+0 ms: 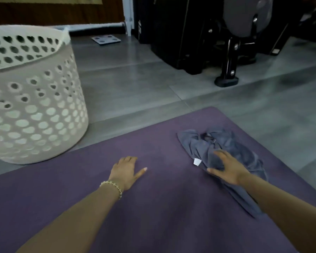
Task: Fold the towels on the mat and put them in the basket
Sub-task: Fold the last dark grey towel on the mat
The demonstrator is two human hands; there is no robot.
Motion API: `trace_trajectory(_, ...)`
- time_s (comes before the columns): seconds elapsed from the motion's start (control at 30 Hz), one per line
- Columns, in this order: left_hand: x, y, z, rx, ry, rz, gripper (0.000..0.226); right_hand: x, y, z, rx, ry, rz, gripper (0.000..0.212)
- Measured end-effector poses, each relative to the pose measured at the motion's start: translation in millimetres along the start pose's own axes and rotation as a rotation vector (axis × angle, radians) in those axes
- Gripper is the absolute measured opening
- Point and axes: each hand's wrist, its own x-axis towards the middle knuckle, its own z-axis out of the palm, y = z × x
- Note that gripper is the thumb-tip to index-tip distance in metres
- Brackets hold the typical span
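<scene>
— Grey floor tiles [135,84], purple mat [171,207] laid over them. Where's the towel [199,143]?
— Crumpled on the mat's right side. The right hand [226,167] rests on it, fingers straight, thumb spread.
— And the left hand [125,172]?
— Flat on bare mat, fingers together, thumb out. The white basket [35,106] stands on the floor at left.

The left forearm [80,212] and right forearm [284,199] are bare and reach forward from the lower corners, angling inward. The left hand [125,172] lies palm down, fingers together, thumb pointing out to the right. The right hand [226,168] also lies palm down, fingers straight, thumb stretched left.
</scene>
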Motion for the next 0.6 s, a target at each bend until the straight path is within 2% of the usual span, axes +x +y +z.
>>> trace_trajectory(0.13,25.2,51.6,31.0,-0.188,-0.049,0.018,0.061,8.1,43.1,11.7,0.079,0.009,0.072,0.077)
trace_trajectory(0.27,44.7,105.2,57.6,-0.485,-0.079,-0.024,0.057,14.9,63.0,29.1,0.03,-0.025,0.158,0.088)
trace_trajectory(0.3,47.5,117.8,62.1,-0.562,-0.091,-0.046,0.055,16.3,61.6,29.7,-0.022,0.003,0.161,0.082)
trace_trajectory(0.37,49.5,139.5,67.5,-0.7,-0.128,-0.079,0.052,20.9,54.0,27.4,-0.038,0.054,0.113,0.045)
trace_trajectory(0.4,48.9,148.4,67.9,-0.771,-0.169,-0.097,0.052,22.0,47.9,25.6,0.015,0.048,0.068,0.029)
trace_trajectory(0.47,46.7,160.6,68.6,-0.978,-0.309,-0.177,0.057,21.8,30.3,26.8,0.223,0.009,-0.042,0.039)
trace_trajectory(0.53,41.6,165.8,63.2,-1.228,-0.46,-0.307,0.064,13.4,0.4,30.7,0.531,-0.021,-0.145,0.044)
trace_trajectory(0.6,38.9,159.5,54.9,-1.443,-0.502,-0.445,0.073,-1.8,-37.4,36.8,0.73,-0.118,-0.184,0.044)
